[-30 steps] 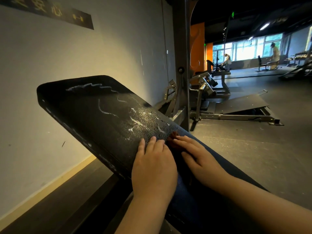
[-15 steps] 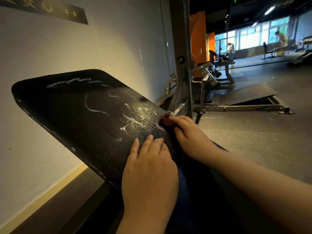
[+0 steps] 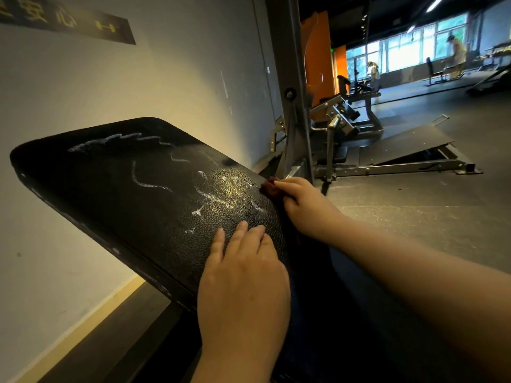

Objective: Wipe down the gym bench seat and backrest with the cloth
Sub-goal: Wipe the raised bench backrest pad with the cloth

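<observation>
pressing cloth under your right hand at backrest 3 o'clock edge | left hand lying flat, fingers released | you're wanting firm overlapping strokes toward 10 o'clock streaks

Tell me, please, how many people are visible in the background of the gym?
2: one person by the windows near the middle, another person further right beside a bench. Others may be hidden.

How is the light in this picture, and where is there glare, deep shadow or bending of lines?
Head view: bright windows are blown out; warm light gives glare on the black pad near the right hand. The cloth and the area under the left hand are in deep shadow. The wide lens bends the steel post.
</observation>
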Available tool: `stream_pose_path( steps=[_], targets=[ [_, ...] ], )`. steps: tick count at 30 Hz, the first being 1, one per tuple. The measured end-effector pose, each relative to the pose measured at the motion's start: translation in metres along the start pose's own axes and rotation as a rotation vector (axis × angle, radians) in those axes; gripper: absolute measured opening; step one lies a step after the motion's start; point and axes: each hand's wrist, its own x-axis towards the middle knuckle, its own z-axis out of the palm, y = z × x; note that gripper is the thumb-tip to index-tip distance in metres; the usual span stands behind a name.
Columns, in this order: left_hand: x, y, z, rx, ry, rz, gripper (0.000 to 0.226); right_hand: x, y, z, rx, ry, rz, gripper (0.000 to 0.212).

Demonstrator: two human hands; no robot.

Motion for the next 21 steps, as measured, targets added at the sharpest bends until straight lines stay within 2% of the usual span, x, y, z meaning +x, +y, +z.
stream_pose_path(
  steps=[3,10,14,16,21],
  targets=[
    [0.0,0.001,-0.002,0.008,0.002,-0.003,0.055,0.01,-0.01,0.009,0.03,0.069,0.069,0.044],
    [0.0,0.001,0.001,0.013,0.013,0.018,0.054,-0.029,-0.005,-0.002,0.032,-0.033,-0.133,0.043],
    [0.0,0.0,0.002,0.009,0.01,0.023,0.053,0.003,-0.003,0.004,0.031,0.062,0.025,0.044],
    [-0.001,0.0,0.001,0.0,0.023,0.023,0.052,0.001,-0.013,0.01,0.042,0.102,0.036,0.043],
    [0.0,0.0,0.002,0.0,0.029,0.023,0.053,-0.025,-0.013,0.002,0.034,-0.019,-0.117,0.043]
  ],
)
